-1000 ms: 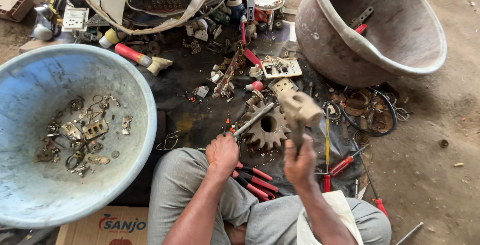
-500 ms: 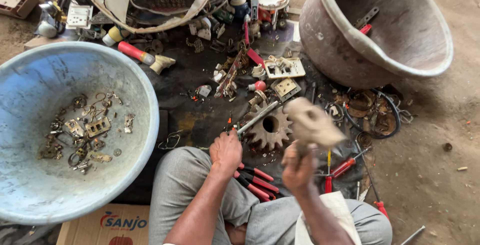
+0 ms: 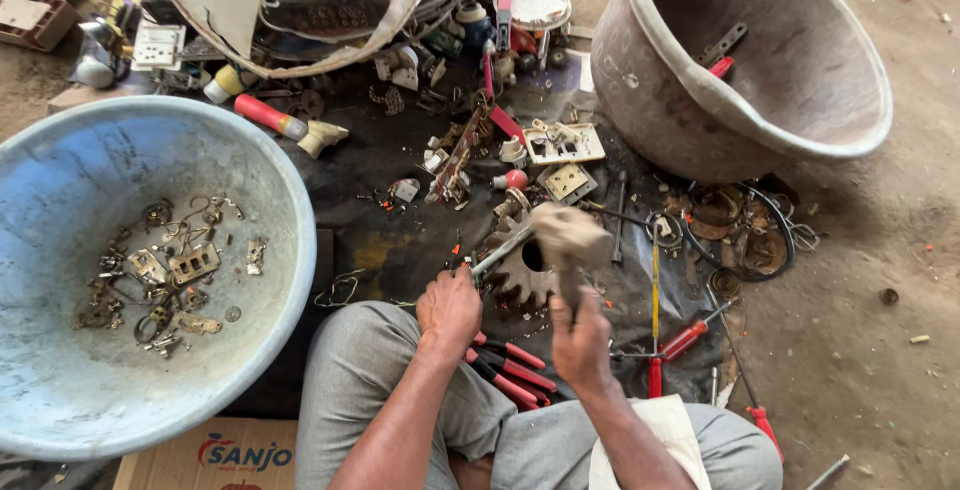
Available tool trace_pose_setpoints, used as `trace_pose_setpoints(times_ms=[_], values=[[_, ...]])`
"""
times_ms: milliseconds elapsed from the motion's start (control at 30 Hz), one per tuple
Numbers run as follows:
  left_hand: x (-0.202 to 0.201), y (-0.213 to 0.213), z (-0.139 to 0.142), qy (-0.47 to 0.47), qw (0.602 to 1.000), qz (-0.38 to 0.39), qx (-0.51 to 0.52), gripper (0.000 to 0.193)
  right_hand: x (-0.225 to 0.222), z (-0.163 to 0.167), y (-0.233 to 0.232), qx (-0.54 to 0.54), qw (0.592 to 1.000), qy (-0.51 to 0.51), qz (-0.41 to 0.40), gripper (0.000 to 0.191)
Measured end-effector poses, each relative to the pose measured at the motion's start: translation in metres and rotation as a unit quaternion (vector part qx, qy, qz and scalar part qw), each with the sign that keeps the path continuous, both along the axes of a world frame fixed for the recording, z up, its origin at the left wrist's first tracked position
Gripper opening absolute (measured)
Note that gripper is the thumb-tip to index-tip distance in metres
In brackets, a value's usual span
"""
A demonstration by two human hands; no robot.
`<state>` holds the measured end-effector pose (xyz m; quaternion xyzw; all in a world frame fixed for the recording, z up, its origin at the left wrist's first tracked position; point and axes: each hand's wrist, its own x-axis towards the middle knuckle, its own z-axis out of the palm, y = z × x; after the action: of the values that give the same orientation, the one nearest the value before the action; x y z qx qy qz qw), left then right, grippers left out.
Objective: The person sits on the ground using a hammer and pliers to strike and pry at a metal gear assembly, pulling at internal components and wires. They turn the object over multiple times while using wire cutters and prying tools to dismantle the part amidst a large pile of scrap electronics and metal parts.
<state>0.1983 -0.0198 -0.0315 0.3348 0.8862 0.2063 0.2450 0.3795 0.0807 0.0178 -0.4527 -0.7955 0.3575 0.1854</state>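
Observation:
My right hand (image 3: 580, 338) grips the handle of a hammer (image 3: 568, 238), whose blurred head hangs just above a toothed metal gear (image 3: 520, 275) lying on the dark ground cloth. My left hand (image 3: 449, 307) holds a slim metal tool (image 3: 500, 250), like a chisel or screwdriver shaft, with its tip pointing at the gear's top edge. Red-handled pliers (image 3: 505, 368) lie on my lap between the two hands. My grey-trousered knees frame the bottom of the view.
A big blue basin (image 3: 70, 180) with several small metal parts stands at the left. A grey-brown basin (image 3: 800, 130) sits upper right. Red-handled screwdrivers (image 3: 685, 340), switch plates (image 3: 563, 145), wire coils and scrap lie around the gear. A cardboard box (image 3: 220, 450) is at the bottom left.
The hammer in my right hand has swung down and to the left onto the tool by the gear. My left hand has held its place.

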Motion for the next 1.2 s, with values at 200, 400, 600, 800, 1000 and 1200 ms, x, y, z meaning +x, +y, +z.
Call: trace_pose_setpoints(times_ms=[200, 400, 600, 800, 1000, 1200], values=[[-0.007, -0.007, 0.009, 0.055, 0.998, 0.019, -0.008, 0.023, 0.002, -0.015, 0.016, -0.052, 0.996, -0.072, -0.003, 0.045], [-0.015, -0.011, 0.019, 0.088, 0.992, 0.017, -0.091, 0.023, 0.007, 0.021, 0.019, -0.028, 0.998, 0.032, -0.042, 0.043], [-0.016, -0.009, 0.026, 0.062, 0.992, 0.033, -0.105, 0.024, 0.000, 0.026, 0.021, -0.021, 0.993, -0.114, -0.013, 0.041], [-0.018, -0.010, 0.022, 0.005, 0.993, 0.039, -0.108, 0.027, 0.002, 0.016, 0.024, -0.046, 0.997, -0.059, -0.020, 0.046], [-0.013, -0.009, 0.020, 0.035, 0.995, 0.030, -0.084, 0.029, -0.003, 0.013, 0.010, -0.051, 0.995, -0.088, 0.004, 0.048], [-0.015, -0.004, 0.013, 0.065, 0.996, 0.054, -0.039, 0.025, -0.014, 0.027, 0.014, 0.056, 0.995, -0.073, 0.042, 0.045]])
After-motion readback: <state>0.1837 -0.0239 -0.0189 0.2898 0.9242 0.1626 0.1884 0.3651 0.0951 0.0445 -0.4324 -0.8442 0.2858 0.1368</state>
